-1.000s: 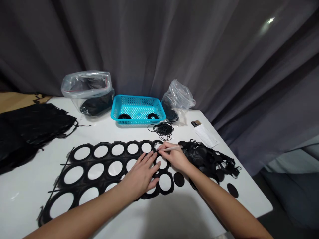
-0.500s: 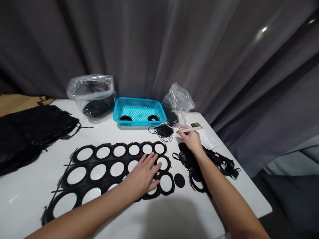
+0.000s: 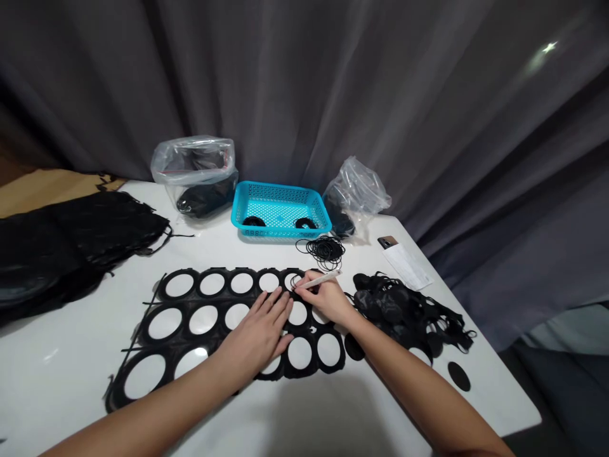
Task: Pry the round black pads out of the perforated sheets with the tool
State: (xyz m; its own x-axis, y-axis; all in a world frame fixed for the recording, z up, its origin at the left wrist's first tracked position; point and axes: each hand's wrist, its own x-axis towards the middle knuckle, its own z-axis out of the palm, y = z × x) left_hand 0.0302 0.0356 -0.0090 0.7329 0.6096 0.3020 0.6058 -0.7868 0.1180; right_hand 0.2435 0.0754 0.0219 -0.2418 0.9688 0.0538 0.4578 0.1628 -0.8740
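Note:
A black sheet [image 3: 185, 322] with rows of large round holes lies flat on the white table. My left hand [image 3: 261, 327] rests on it with fingers stretched out. My right hand [image 3: 327, 299] grips a slim white pen-shaped tool [image 3: 328, 277], its tip over a hole in the far row. A thin dark loop [image 3: 293, 279] shows by the tip; how it is held is unclear. Right of the sheet, a black disc [image 3: 354, 348] is partly covered by my right forearm. Behind my right hand lies a heap of thin black rings [image 3: 328, 249].
A blue basket [image 3: 280, 234] with black rings stands behind, between two clear plastic bags [image 3: 193, 168] [image 3: 361, 187]. Tangled black scraps [image 3: 385, 301], another disc [image 3: 459, 376], a phone [image 3: 387, 242] and white paper [image 3: 408, 265] lie right. Black sheeting [image 3: 80, 238] covers the left.
My right hand has moved left and nearer, from beside the ring heap to the sheet's far row, still gripping the tool. My left hand stays flat on the sheet. The view has shifted slightly.

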